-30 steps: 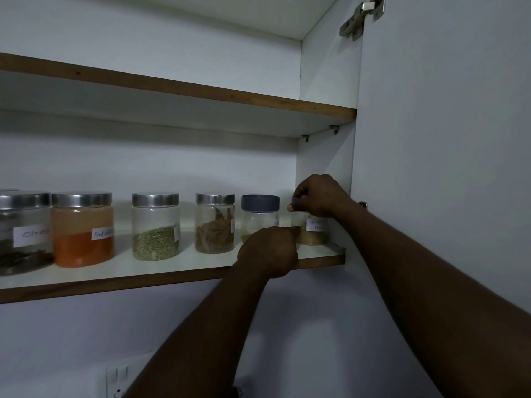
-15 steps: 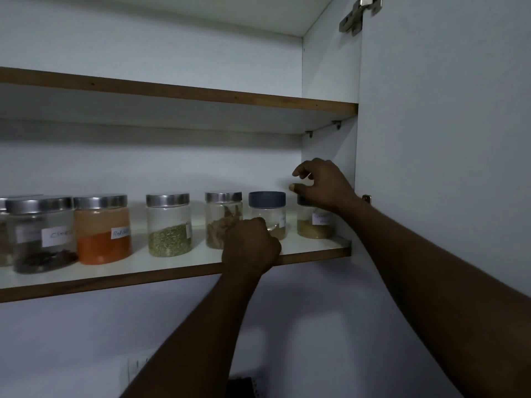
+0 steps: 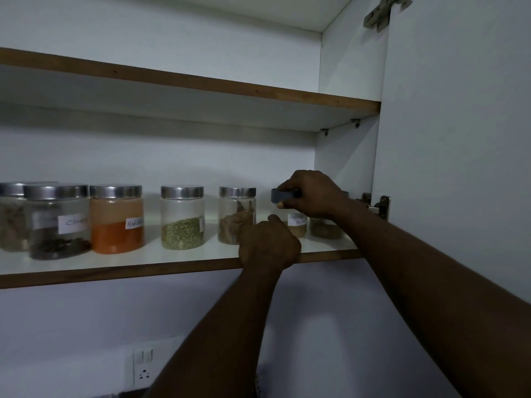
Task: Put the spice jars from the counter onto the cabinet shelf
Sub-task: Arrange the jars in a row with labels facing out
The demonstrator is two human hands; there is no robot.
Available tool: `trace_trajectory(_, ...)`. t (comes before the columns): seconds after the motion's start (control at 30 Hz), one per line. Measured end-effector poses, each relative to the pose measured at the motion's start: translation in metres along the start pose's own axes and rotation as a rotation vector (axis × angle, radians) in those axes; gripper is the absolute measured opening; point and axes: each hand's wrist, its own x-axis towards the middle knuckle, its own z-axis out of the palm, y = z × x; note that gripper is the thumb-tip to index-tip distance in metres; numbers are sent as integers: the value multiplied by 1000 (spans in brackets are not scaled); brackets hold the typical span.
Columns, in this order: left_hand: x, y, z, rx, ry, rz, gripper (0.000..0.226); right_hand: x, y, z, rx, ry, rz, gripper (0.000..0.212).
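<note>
The right hand [image 3: 313,196] clamps from above on the dark grey lid [image 3: 280,195] of a labelled powder jar [image 3: 297,225]. This jar stands near the right end of the lower shelf [image 3: 143,268], just beside a brown-powder jar [image 3: 326,229] at the cabinet wall. The left hand [image 3: 268,245] is curled at the shelf's front edge, in front of the labelled jar; whether it grips anything cannot be told. Further left along the shelf stand a bark jar [image 3: 237,216], a green-herb jar [image 3: 182,222], a red-powder jar [image 3: 117,222] and a clove jar [image 3: 57,225], all steel-lidded.

Along the white, wood-edged lower shelf [image 3: 172,261], left to right: steel-lidded clove jar [image 3: 57,225] before a half-hidden jar [image 3: 11,222], red-powder jar [image 3: 116,222], green-herb jar [image 3: 182,222], brown-bark jar [image 3: 233,216], grey-lidded clear jar [image 3: 296,225] under the right hand [image 3: 313,196], brown-powder jar [image 3: 326,229] farthest right.
</note>
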Motion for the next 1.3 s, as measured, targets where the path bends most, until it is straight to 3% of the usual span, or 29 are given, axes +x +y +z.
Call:
trace_trajectory(0.2,3,1,-4,24,-82,12,39,2,5,2,19,17,29,45)
trace_trajectory(0.43,5,2,-1,98,-140,31,65,0,8,4,48,46,73,47)
trace_trajectory(0.63,-6,-1,-5,-22,6,44,35,-5,-1,-2,15,49,139,56)
trace_trajectory(0.73,-14,-10,-10,-105,100,51,36,-6,-8,-8,78,162,145,50)
trace_trajectory(0.87,-19,-36,-19,-191,89,28,38,1,-35,-16,202,220,81,42)
trace_trajectory(1.17,-34,-91,-40,-232,175,-22,24,24,-94,-11,194,-50,9,48)
trace_trajectory(1.3,-39,-93,-45,-259,227,-65,38,24,-106,-2,140,-82,20,37)
